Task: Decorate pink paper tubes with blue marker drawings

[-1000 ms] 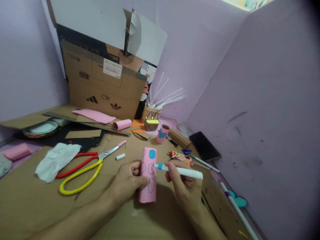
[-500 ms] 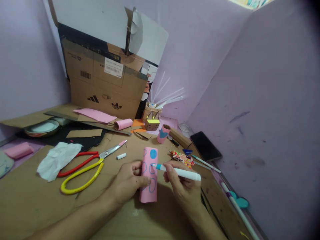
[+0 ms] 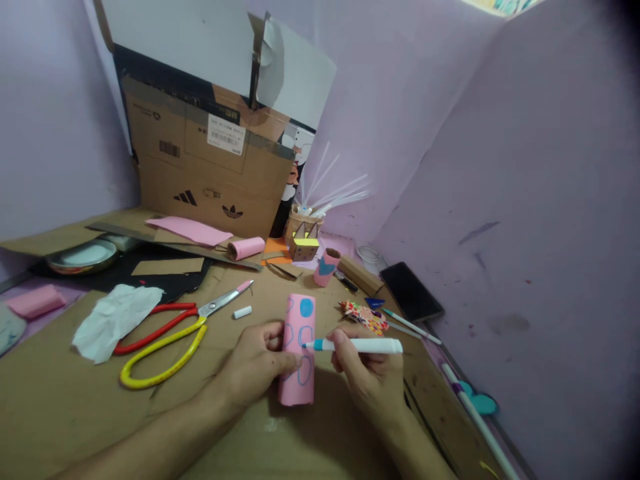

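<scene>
A pink paper-covered tube [image 3: 296, 393] lies on the cardboard, its length pointing away from me. Blue ovals are outlined on it, and the one at its upper right is filled in. My left hand [image 3: 260, 357] grips the tube from the left, thumb across its face. In my right hand [image 3: 367, 363] is a white marker [image 3: 375, 345] with a blue collar, held between thumb and fingers. The marker's blue tip touches the tube inside the middle oval. The marker's white cap [image 3: 243, 312] lies apart, beyond my left hand.
Scissors [image 3: 200, 320] with red and yellow handles and a crumpled white tissue [image 3: 117, 320] lie at the left. A smaller pink tube [image 3: 327, 268] stands behind the work. At the right are a phone [image 3: 411, 291] and a paintbrush [image 3: 413, 327]. A cardboard box [image 3: 210, 167] rises at the back.
The marker tip has moved down from the top of the middle oval to its lower part, and the marker lies more level. My left hand and the tube stay in place.
</scene>
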The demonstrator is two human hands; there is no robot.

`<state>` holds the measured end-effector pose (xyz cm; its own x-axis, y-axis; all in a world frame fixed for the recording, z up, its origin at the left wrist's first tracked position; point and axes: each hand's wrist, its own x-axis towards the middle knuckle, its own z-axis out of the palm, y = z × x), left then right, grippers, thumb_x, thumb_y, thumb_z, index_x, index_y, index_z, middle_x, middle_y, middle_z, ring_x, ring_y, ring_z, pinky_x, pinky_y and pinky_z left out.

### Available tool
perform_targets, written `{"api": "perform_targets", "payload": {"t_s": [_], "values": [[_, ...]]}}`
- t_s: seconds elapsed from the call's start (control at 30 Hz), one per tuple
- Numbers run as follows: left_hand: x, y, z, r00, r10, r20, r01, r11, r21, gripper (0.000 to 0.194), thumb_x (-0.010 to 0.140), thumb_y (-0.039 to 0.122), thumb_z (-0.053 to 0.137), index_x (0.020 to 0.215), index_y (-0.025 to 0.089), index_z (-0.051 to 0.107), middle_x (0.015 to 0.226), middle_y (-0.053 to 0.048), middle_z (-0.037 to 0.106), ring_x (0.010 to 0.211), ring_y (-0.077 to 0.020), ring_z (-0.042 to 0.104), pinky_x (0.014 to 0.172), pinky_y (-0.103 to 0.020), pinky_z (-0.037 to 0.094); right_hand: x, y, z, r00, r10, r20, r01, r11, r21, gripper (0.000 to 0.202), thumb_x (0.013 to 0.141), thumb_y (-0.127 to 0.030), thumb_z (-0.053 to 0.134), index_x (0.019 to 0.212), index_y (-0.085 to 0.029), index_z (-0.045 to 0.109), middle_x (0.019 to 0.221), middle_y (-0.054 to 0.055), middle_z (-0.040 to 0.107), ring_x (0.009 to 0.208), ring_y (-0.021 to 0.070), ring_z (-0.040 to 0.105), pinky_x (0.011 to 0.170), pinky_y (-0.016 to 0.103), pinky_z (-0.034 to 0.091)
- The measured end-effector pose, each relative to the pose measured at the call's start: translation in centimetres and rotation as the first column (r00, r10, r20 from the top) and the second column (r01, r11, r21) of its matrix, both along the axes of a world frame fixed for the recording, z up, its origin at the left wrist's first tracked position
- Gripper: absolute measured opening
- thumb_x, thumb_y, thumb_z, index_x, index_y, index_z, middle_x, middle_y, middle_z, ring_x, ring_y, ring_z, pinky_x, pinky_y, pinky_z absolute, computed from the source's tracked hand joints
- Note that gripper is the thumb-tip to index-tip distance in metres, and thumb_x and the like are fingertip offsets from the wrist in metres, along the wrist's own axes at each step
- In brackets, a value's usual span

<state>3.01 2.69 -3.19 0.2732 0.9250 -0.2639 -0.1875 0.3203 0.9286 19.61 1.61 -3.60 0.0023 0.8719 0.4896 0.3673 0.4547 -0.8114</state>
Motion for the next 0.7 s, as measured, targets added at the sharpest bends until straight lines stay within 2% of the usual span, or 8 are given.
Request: {"api": "perform_targets", "payload": {"t_s": [0.4, 0.7], "values": [[0.1, 0.1, 0.0, 0.999, 0.013, -0.036, -0.013, 1.000, -0.021, 0.022, 0.047, 0.015, 0.066, 0.067, 0.014, 0.057, 0.066, -0.001, 0.062, 0.069, -0.0194, 0.058, 0.065, -0.031, 0.046, -0.2, 0.6, 0.9, 0.993, -0.094, -0.069, 0.095, 0.995, 0.016, 0.029, 0.083, -0.028, 0.053, 0.057, -0.016, 0.057, 0.044, -0.003, 0.049, 0.038, 0.0092, 0.046, 0.036, 0.019, 0.035], [0.0, 0.0, 0.2, 0.999, 0.008, -0.033, -0.009, 1.000, -0.013, 0.023, 0.047, 0.016, 0.066, 0.068, 0.013, 0.058, 0.067, -0.003, 0.064, 0.068, -0.0198, 0.059, 0.066, -0.032, 0.047, -0.7, 0.4, 1.1, 0.990, -0.075, -0.119, 0.078, 0.997, 0.019, 0.025, 0.082, -0.027, 0.055, 0.060, -0.016, 0.058, 0.044, -0.003, 0.051, 0.039, 0.0096, 0.047, 0.037, 0.020, 0.037]]}}
